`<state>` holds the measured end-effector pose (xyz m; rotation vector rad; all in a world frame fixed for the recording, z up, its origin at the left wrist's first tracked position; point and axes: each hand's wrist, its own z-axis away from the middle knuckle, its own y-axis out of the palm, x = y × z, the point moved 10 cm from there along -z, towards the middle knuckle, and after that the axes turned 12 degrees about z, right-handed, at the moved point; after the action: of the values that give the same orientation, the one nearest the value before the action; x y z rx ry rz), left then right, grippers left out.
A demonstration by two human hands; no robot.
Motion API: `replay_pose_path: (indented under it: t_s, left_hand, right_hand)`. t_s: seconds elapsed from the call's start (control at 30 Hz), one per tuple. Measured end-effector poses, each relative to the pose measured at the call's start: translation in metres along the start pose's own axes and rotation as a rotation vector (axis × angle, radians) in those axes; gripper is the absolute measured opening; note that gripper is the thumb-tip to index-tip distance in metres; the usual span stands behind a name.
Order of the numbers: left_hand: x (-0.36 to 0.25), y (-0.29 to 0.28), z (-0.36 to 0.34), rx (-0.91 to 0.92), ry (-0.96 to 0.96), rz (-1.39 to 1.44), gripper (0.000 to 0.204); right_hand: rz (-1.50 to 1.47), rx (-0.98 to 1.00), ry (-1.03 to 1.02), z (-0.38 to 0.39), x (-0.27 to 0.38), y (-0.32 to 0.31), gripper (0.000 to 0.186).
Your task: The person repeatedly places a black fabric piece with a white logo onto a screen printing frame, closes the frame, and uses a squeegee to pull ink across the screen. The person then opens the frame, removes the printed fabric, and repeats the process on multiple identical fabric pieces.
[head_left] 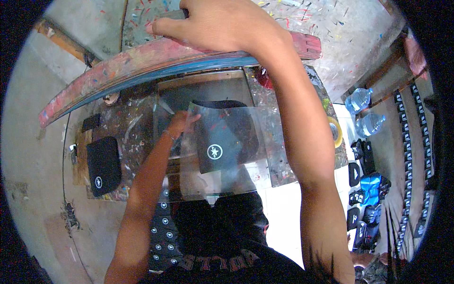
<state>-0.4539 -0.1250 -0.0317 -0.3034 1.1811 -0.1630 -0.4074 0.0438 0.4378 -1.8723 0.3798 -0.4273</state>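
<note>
My right hand (227, 23) reaches across the top of the view, closed over a long, paint-stained wooden frame (118, 66), red on top with a blue lower edge. The frame is raised and tilted above the worktable. A dark grey piece shows beside the thumb; what it belongs to is hidden. Lower down, my left hand (179, 124) has its fingers closed at the left edge of a flat black piece (227, 137) with a round white star emblem. This piece lies over a clear glass-like sheet (227, 182), whose reflections blur its outline.
Another black piece with the same emblem (104, 165) lies at the table's left. A yellow tape roll (335, 132) is at its right edge. Two clear bottles (370, 124) and rows of small black pieces (407, 165) stand farther right. Dark pieces with emblems (163, 236) are below.
</note>
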Motion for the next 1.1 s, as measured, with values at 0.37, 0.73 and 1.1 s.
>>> replay_pose_path:
  t_s: [0.37, 0.73, 1.1]
  left_hand:
    - [-0.002, 0.023, 0.156, -0.035, 0.586, -0.514, 0.085]
    - [0.000, 0.046, 0.177, -0.033, 0.654, -0.780, 0.089]
    - [0.003, 0.047, 0.174, 0.039, 0.616, -0.758, 0.088]
  right_hand:
    - [0.064, -0.077, 0.115, -0.007, -0.013, 0.000, 0.064]
    - [0.078, -0.098, 0.305, -0.011, -0.007, 0.001, 0.059]
    - [0.119, -0.123, 0.177, -0.008, -0.012, 0.004, 0.059]
